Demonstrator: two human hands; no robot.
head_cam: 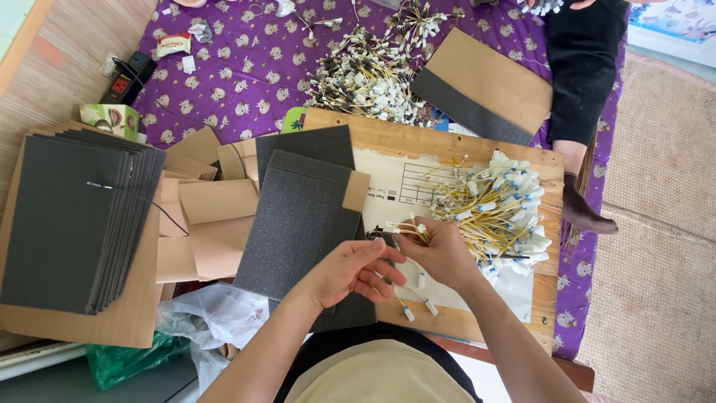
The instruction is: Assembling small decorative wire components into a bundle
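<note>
Wires (409, 233), a small bunch with white plugs, pinched in right hand (440, 254) over the wooden desk (388, 138); left hand (350, 270) grips a strand hanging from it. Just right: big wire pile (496, 209) on a printed sheet (403, 190). Left: grey foam sheet (298, 224), foam stack (71, 216) on cardboard. Second wire heap (365, 75) on purple cloth (239, 67) behind. Power strip (127, 78) top left, green bag (123, 362) below.

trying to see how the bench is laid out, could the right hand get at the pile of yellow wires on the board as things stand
Probably yes. The right hand is on the wooden board right beside the pile of yellow wires, with nothing between them, though it already holds a few wires.
</note>
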